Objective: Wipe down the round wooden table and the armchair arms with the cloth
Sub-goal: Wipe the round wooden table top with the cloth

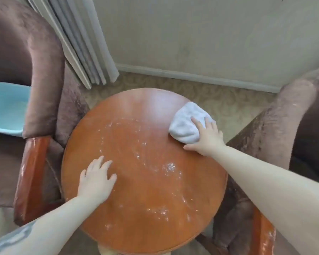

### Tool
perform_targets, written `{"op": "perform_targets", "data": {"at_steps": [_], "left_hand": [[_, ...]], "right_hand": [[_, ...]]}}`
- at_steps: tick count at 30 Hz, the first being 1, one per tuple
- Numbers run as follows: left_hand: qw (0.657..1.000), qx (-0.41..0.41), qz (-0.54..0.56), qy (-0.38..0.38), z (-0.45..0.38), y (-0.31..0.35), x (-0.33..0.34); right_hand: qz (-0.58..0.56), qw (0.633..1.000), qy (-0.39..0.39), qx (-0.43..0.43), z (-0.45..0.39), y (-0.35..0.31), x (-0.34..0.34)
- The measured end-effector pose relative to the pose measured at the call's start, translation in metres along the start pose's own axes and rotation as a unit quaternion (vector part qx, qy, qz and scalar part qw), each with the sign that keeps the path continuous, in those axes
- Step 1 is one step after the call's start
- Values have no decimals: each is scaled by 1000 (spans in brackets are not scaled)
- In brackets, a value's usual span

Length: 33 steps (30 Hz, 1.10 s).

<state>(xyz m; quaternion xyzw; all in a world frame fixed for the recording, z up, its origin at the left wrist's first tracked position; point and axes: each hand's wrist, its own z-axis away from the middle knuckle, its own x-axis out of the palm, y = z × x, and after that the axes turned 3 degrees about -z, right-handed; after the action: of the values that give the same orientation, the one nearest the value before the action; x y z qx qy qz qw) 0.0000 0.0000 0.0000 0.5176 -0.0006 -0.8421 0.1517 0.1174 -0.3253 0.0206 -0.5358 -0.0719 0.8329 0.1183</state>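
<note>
The round wooden table (pixel 144 208) fills the middle of the view, its orange top streaked with wet, foamy smears. A bunched white cloth (pixel 185 122) lies on the far right part of the top. My right hand (pixel 206 138) presses flat on the cloth's near side, fingers spread over it. My left hand (pixel 97 179) rests palm down on the near left of the tabletop, fingers apart, holding nothing. The left armchair's glossy wooden arm (pixel 32 172) runs beside the table. The right armchair's wooden arm (pixel 263 236) shows at the lower right.
Two brown velvet armchairs, the left (pixel 26 52) and the right (pixel 293 107), flank the table closely. A light blue basin (pixel 6 107) sits on the left chair's seat. Grey curtains (pixel 81 43) hang behind, with a beige wall and patterned carpet (pixel 228 103) beyond.
</note>
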Motion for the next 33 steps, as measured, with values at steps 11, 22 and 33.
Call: {"op": "perform_targets", "data": {"at_steps": [11, 22, 33], "left_hand": [[984, -157, 77, 47, 21, -53, 63], [983, -154, 88, 54, 33, -48, 75], [987, -124, 95, 28, 34, -50, 78]], "right_hand": [[135, 936, 28, -324, 27, 13, 86], [21, 986, 99, -134, 95, -42, 138], [-126, 972, 143, 139, 89, -162, 164]]}}
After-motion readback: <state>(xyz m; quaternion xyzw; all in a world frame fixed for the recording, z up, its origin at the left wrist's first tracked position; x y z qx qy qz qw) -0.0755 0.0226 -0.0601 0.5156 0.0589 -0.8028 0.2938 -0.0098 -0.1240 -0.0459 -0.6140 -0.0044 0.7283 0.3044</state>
